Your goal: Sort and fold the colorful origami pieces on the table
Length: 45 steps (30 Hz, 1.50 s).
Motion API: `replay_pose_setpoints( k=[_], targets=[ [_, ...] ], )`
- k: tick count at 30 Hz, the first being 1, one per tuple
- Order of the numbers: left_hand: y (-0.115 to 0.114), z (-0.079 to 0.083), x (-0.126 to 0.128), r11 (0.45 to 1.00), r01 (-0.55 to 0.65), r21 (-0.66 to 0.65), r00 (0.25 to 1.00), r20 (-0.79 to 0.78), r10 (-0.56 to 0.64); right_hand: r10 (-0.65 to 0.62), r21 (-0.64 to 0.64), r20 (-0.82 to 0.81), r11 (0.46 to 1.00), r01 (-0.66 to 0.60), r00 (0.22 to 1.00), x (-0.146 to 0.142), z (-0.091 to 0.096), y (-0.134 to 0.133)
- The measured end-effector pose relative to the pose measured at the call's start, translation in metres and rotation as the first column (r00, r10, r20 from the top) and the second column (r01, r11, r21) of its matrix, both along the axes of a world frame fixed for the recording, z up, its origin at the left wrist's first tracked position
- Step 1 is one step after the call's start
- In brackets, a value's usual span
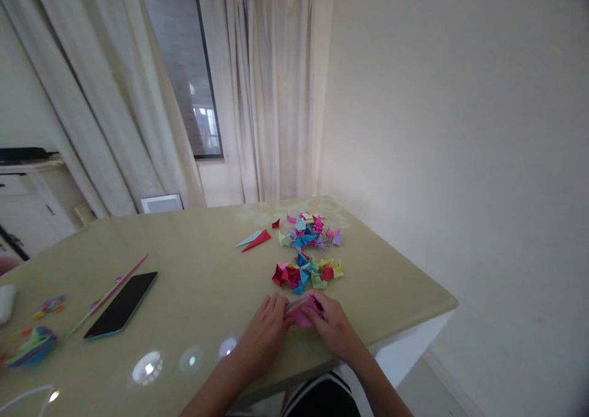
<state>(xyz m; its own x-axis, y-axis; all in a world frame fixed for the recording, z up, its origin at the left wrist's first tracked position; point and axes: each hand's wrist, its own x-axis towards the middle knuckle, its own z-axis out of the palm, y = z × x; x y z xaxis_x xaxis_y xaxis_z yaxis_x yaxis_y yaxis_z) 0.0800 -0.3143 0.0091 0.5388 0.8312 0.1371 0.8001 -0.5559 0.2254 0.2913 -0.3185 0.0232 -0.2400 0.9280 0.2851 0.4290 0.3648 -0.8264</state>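
Observation:
Both my hands rest on the beige table [193, 263] near its front edge, pressed on a pink piece of paper [301, 314]. My left hand [264, 334] holds the paper's left side with fingers curled onto it. My right hand [334, 328] pins its right side the same way. Just beyond the paper lies a pile of folded coloured paper pieces [307, 274], and a second pile [310, 231] lies farther back. A loose red folded triangle [257, 240] and a pale blue one lie left of the far pile.
A black phone [122, 305] lies to the left beside a pink stick [108, 294]. A folded multicoloured paper model [32, 345] and small coloured scraps [51, 304] are at the far left. Curtains and a window stand behind the table; a wall is on the right.

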Motion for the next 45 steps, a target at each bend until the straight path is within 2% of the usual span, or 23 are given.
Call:
replay_pose_setpoints(
  k=[2, 5, 9, 12, 15, 19, 23, 26, 32, 37, 41, 45],
  targets=[
    [0.006, 0.005, -0.007, 0.997, -0.062, -0.055, 0.998, 0.018, 0.063, -0.034, 0.002, 0.063, 0.999, 0.034, 0.997, 0.002, -0.003, 0.010],
    [0.022, 0.010, -0.021, 0.975, -0.190, -0.116, 0.982, -0.010, 0.190, -0.113, 0.022, 0.175, 0.994, 0.111, 0.978, 0.004, -0.018, 0.019],
    [0.062, 0.021, -0.043, 0.955, -0.292, -0.046, 0.956, -0.049, 0.290, -0.202, 0.148, 0.216, 0.974, 0.173, 0.955, 0.004, -0.037, 0.018],
    [0.100, 0.028, -0.057, 0.919, -0.394, 0.020, 0.917, -0.057, 0.395, -0.276, 0.278, 0.262, 0.939, 0.201, 0.925, 0.002, -0.040, 0.014],
    [0.134, 0.030, -0.064, 0.897, -0.439, 0.048, 0.896, -0.058, 0.441, -0.281, 0.341, 0.297, 0.924, 0.174, 0.912, 0.002, -0.039, 0.009],
    [0.163, 0.021, -0.062, 0.902, -0.427, 0.062, 0.898, -0.089, 0.431, -0.190, 0.323, 0.401, 0.945, 0.055, 0.896, 0.004, -0.037, 0.005],
    [0.175, 0.012, -0.056, 0.917, -0.392, 0.078, 0.912, -0.099, 0.398, -0.117, 0.284, 0.504, 0.958, -0.036, 0.856, 0.004, -0.040, 0.006],
    [0.180, 0.013, -0.056, 0.913, -0.401, 0.070, 0.909, -0.089, 0.406, -0.113, 0.286, 0.536, 0.957, -0.054, 0.836, 0.005, -0.044, 0.010],
    [0.193, 0.016, -0.075, 0.901, -0.427, -0.073, 0.903, -0.076, 0.422, -0.116, 0.347, 0.570, 0.931, -0.110, 0.814, 0.011, -0.050, 0.012],
    [0.199, 0.017, -0.091, 0.882, -0.415, -0.224, 0.909, -0.048, 0.415, -0.148, 0.375, 0.587, 0.921, -0.104, 0.796, 0.017, -0.059, 0.015],
    [0.198, 0.028, -0.094, 0.871, -0.372, -0.321, 0.922, -0.023, 0.386, -0.152, 0.359, 0.599, 0.929, -0.094, 0.786, 0.018, -0.059, 0.013],
    [0.189, 0.049, -0.089, 0.899, -0.281, -0.334, 0.951, 0.032, 0.309, -0.136, 0.337, 0.605, 0.937, -0.097, 0.784, 0.018, -0.055, 0.010]
  ],
)
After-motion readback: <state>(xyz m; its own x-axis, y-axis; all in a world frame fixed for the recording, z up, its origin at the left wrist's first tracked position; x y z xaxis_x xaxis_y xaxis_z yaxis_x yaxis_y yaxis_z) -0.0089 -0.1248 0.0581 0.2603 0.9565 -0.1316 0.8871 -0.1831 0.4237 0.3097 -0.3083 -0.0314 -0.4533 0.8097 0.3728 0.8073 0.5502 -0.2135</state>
